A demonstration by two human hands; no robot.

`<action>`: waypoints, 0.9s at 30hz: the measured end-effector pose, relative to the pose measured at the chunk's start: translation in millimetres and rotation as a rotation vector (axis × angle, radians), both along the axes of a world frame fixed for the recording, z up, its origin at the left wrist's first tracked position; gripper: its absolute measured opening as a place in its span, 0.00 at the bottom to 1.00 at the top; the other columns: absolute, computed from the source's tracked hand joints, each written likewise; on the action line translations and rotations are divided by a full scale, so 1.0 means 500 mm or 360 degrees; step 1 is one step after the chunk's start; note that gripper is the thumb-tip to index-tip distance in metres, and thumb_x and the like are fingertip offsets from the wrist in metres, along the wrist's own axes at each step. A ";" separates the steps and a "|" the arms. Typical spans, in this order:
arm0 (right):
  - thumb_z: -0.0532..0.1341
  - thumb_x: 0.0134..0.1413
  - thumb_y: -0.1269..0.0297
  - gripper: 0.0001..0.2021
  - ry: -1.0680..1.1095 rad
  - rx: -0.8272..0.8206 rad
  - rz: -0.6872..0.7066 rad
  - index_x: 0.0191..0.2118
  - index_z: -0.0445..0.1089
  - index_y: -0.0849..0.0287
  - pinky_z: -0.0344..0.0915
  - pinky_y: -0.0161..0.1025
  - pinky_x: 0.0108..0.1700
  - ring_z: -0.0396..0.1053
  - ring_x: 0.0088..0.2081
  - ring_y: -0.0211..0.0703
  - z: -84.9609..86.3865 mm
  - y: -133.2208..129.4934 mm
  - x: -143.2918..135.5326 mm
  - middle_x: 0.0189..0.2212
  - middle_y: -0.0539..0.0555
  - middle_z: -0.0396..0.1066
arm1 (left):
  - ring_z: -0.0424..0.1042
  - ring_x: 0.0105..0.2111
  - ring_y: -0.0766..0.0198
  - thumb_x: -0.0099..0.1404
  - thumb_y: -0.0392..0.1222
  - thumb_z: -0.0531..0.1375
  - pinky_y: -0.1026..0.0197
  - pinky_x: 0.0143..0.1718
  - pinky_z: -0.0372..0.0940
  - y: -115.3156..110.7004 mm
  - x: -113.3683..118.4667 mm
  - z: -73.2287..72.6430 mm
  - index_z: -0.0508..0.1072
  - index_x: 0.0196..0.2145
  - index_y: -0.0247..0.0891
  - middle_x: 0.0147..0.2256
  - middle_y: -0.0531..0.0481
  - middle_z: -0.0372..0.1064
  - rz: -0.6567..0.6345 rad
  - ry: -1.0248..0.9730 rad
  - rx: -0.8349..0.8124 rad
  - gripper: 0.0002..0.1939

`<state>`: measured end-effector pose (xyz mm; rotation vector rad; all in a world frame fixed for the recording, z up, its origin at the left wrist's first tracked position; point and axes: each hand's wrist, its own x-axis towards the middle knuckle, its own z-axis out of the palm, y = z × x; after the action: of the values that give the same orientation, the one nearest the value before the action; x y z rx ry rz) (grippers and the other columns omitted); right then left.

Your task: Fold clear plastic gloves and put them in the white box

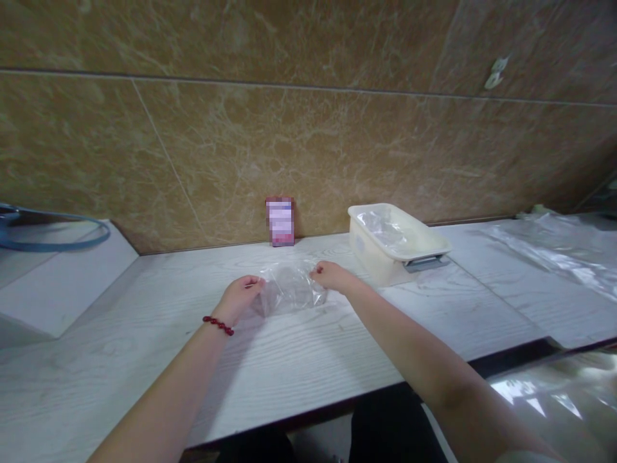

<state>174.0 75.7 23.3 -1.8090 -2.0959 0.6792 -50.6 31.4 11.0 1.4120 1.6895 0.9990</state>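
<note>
A clear plastic bag [292, 288] is stretched between my two hands, just over the white wood-grain table [308, 354]. My left hand [241, 297], with a dark red bead bracelet on its wrist, pinches the bag's left side. At the upper right of the bag, my right hand [331, 275] has its fingers closed on the plastic. Whether anything lies inside the bag is hard to make out through its shiny folds.
Right of my hands stands a cream plastic bin [380, 257] with clear plastic inside and a grey handle. A phone [281, 222] leans against the marbled wall. A white box [81, 276] with a blue hoop is at left; plastic sheets [569, 247] lie far right.
</note>
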 end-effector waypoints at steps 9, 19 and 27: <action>0.57 0.42 0.68 0.04 0.0209 0.0279 -0.0092 0.27 0.68 0.61 0.58 0.29 0.29 0.66 0.28 0.35 -0.050 0.021 0.002 0.25 0.51 0.70 | 0.65 0.22 0.63 0.48 0.50 0.55 0.64 0.23 0.55 0.014 -0.001 -0.015 0.70 0.23 0.35 0.20 0.51 0.67 0.0097 0.0361 0.0074 0.14; 0.57 0.43 0.68 0.03 0.0380 0.0283 -0.0130 0.27 0.67 0.61 0.60 0.30 0.32 0.67 0.29 0.35 -0.053 0.031 -0.013 0.25 0.51 0.71 | 0.66 0.27 0.63 0.45 0.49 0.57 0.65 0.28 0.57 0.028 0.005 -0.029 0.68 0.26 0.36 0.25 0.51 0.68 0.0293 0.0061 0.0061 0.14; 0.57 0.44 0.68 0.02 0.0518 0.0273 -0.0166 0.27 0.65 0.60 0.60 0.29 0.29 0.67 0.27 0.34 -0.061 0.038 -0.015 0.23 0.49 0.70 | 0.66 0.26 0.64 0.47 0.48 0.56 0.64 0.28 0.58 0.037 0.009 -0.031 0.66 0.27 0.36 0.24 0.52 0.66 0.0325 0.0092 0.0079 0.12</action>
<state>166.4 94.7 -7.0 -1.5820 -1.7778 0.6907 -46.1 49.8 -4.4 1.3303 1.8928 1.1274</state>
